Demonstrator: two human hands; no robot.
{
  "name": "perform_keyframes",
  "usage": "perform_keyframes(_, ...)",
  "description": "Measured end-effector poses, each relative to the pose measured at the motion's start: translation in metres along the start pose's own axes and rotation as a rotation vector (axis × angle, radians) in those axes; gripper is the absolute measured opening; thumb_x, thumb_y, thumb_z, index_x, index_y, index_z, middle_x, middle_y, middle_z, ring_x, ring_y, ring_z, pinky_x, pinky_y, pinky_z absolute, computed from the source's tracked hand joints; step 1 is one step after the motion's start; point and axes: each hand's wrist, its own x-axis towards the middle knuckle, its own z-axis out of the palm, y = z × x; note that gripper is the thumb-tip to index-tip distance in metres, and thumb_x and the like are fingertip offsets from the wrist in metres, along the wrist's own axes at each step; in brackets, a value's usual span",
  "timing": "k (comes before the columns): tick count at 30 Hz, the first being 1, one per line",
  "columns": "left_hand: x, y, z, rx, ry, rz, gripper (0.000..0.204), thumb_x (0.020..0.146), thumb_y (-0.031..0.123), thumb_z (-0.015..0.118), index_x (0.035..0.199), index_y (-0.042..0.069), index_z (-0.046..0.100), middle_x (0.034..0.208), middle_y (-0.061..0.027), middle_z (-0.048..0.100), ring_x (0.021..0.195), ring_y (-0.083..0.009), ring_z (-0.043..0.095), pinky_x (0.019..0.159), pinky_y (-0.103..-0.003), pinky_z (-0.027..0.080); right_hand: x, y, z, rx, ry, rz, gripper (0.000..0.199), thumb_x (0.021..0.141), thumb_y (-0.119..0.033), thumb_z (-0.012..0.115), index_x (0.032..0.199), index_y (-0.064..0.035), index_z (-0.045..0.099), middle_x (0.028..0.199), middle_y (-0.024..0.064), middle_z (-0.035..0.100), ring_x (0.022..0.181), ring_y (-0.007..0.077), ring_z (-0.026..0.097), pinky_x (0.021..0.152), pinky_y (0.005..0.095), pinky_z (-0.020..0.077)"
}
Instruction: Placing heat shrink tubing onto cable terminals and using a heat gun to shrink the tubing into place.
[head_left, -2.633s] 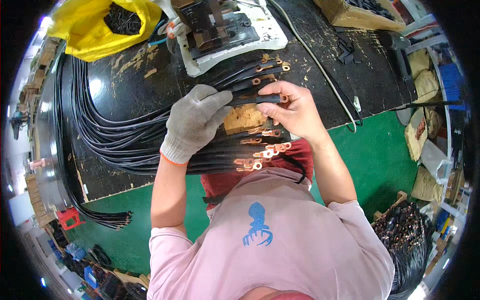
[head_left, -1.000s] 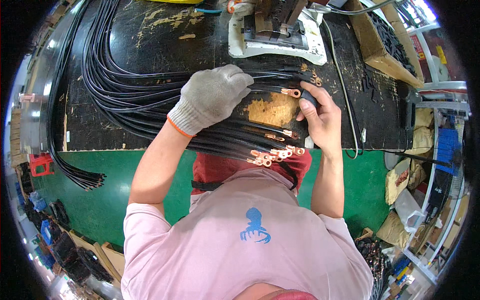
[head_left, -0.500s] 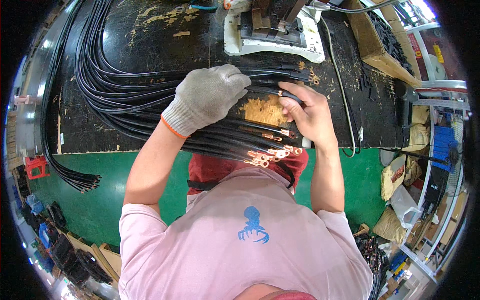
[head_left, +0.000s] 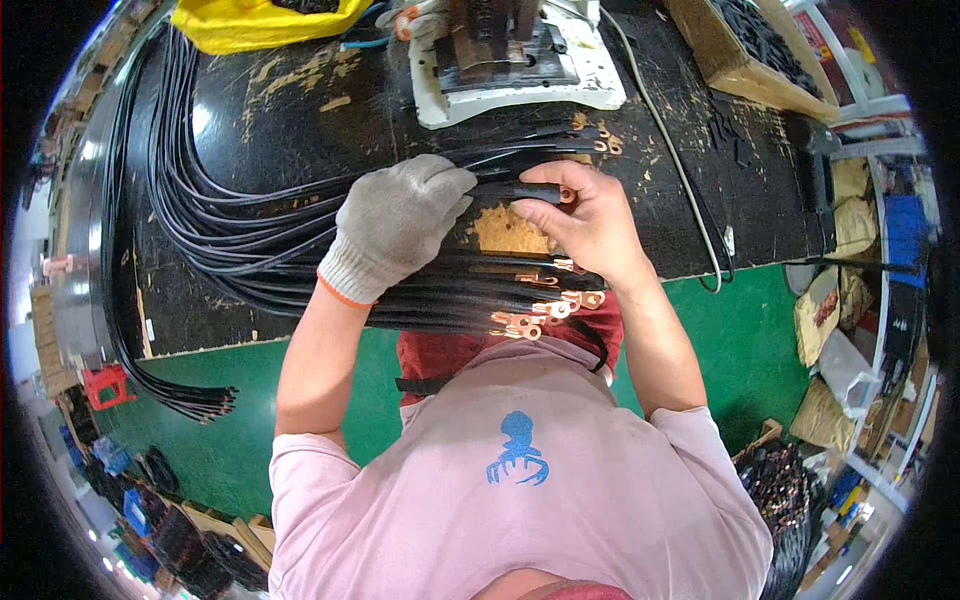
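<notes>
My left hand [head_left: 395, 220], in a grey knit glove with an orange cuff edge, is closed around a black cable. That cable's end reaches my bare right hand [head_left: 590, 220], whose thumb and forefinger pinch a short black sleeve [head_left: 538, 191] around it. A copper ring terminal [head_left: 567, 195] shows at the sleeve's right end, partly behind my fingers. Just beyond lie cables with black-sleeved ends and copper ring terminals [head_left: 606, 142]. Nearer me, a bundle of black cables [head_left: 420, 300] ends in several bare copper ring terminals [head_left: 550, 308] at the table's edge.
A press-like machine on a white base [head_left: 520, 105] stands at the back of the worn black table [head_left: 270, 130]. Far right, a cardboard box [head_left: 740, 75] holds black sleeves; some lie loose beside it. A yellow bag [head_left: 250, 35] sits far left. More cables [head_left: 190, 395] hang off the left edge.
The sleeve has moved left over the copper terminal, whose ring now shows at the sleeve's right end. The view has shifted, bringing the yellow bag into sight.
</notes>
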Motion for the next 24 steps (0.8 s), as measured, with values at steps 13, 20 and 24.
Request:
perform_keyframes(13,0.006,0.004,0.001,0.030,0.016,0.008,0.017,0.085,0.017,0.072,0.101,0.012,0.069,0.094,-0.0069,0.070,0.082,-0.0282,0.070,0.068,-0.038,0.057,-0.001,-0.002,-0.011,-0.049,0.000,-0.051,0.038,0.080,-0.009,0.086,0.113,-0.0003,0.070,0.094,0.0036,0.071,0.081,0.0059,0.062,0.070,0.0235,0.0528)
perform_keyframes(20,0.024,0.004,-0.026,0.040,0.162,-0.140,0.015,0.086,0.017,0.072,0.100,0.011,0.071,0.097,-0.0105,0.072,0.084,-0.0313,0.071,0.069,-0.040,0.058,0.049,-0.011,-0.120,-0.285,0.427,-0.012,0.024,0.093,-0.020,0.067,0.103,0.0005,0.075,0.091,0.0090,0.076,0.082,0.0107,0.068,0.076,0.0276,0.0541)
perform_keyframes(24,0.025,-0.011,-0.006,0.045,0.096,-0.124,0.015,0.086,0.019,0.071,0.099,0.011,0.073,0.097,-0.0107,0.072,0.089,-0.0320,0.070,0.076,-0.041,0.057,0.160,0.065,-0.170,-0.719,0.399,-0.153,0.028,0.091,-0.023,0.066,0.113,-0.0082,0.074,0.099,0.0162,0.075,0.094,0.0329,0.073,0.086,0.0409,0.0562)
